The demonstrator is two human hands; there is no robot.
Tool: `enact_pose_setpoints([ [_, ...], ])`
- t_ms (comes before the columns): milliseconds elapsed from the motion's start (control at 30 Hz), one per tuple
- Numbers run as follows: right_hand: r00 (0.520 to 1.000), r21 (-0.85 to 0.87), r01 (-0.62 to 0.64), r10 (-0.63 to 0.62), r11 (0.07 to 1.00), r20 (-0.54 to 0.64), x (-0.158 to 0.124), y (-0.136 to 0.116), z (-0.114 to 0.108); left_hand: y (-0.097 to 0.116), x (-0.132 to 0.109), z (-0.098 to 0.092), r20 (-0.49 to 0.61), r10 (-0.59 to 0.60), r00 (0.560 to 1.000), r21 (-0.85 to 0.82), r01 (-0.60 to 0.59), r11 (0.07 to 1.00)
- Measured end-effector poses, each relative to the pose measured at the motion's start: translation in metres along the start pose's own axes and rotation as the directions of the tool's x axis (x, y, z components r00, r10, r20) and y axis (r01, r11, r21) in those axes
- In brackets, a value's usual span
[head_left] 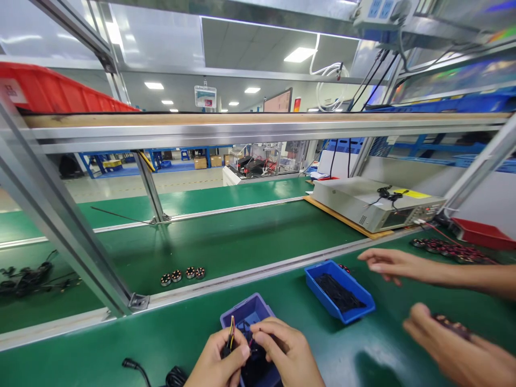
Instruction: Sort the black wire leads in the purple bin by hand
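Note:
My left hand (221,357) is closed on the end of a black cable, whose thin yellow, light and dark wires (231,334) stick up between thumb and fingers. Close beside it, my right hand (290,352) has thumb and fingertips pinched together. Whatever it pinches is too small and covered to name. Both hands are over a purple-blue bin (258,302) with small dark pieces inside, largely hidden by my hands. To the left on the green bench lies a black cable (176,376) with a plug end (129,364).
A co-worker's two hands (389,264) reach in from the right, one holding round parts (451,325). Near them stands a blue tray (365,317) of black pieces. Several round metal parts (177,276) sit beyond the rail. A grey instrument (363,201) and metal post (64,215) border the bench.

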State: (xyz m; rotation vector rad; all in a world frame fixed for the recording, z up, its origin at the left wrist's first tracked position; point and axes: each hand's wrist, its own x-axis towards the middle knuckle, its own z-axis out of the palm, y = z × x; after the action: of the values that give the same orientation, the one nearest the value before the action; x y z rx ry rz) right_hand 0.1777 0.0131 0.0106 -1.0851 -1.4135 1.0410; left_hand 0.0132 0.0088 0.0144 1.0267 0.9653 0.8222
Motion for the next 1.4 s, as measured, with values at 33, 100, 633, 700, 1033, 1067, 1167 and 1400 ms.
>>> enact_pose_setpoints([
  [33, 0.999, 0.013, -0.004, 0.004, 1.0, -0.035, 0.0, -0.002, -0.001, 0.001, 0.0, 0.0, 0.003, -0.004, 1.0, 0.0, 0.004, 1.0],
  [100, 0.997, 0.006, -0.001, 0.002, 1.0, -0.072, -0.001, -0.005, -0.002, 0.004, -0.001, 0.001, 0.011, -0.011, 1.0, 0.007, 0.011, 1.0],
  [633, 0.965, -0.163, 0.263, -0.26, 0.951, 0.04, 0.0, 0.001, -0.005, -0.005, 0.0, -0.005, 0.039, 0.016, 0.999, 0.012, -0.016, 1.0],
  [700, 0.954, -0.175, 0.298, -0.287, 0.939, 0.083, 0.001, -0.002, -0.008, -0.004, 0.0, -0.005, 0.038, 0.012, 0.999, 0.013, -0.013, 1.0],
  [1033, 0.828, -0.198, 0.542, -0.479, 0.816, 0.29, 0.006, -0.007, -0.016, -0.007, 0.0, -0.003, 0.071, 0.015, 0.997, -0.005, -0.014, 1.0],
  [1067, 0.826, -0.17, 0.538, -0.475, 0.826, 0.305, 0.007, -0.007, -0.016, -0.008, 0.0, -0.003, 0.078, 0.02, 0.997, -0.011, -0.02, 1.0],
  [1167, 0.858, -0.165, 0.461, -0.391, 0.872, 0.333, 0.007, -0.007, -0.02, -0.008, 0.0, -0.002, 0.08, 0.033, 0.996, -0.014, -0.032, 0.999],
  [1400, 0.913, -0.217, 0.252, -0.158, 0.943, 0.376, 0.005, -0.011, -0.021, -0.01, 0.002, -0.007, 0.039, 0.04, 0.998, 0.043, -0.042, 0.998],
])
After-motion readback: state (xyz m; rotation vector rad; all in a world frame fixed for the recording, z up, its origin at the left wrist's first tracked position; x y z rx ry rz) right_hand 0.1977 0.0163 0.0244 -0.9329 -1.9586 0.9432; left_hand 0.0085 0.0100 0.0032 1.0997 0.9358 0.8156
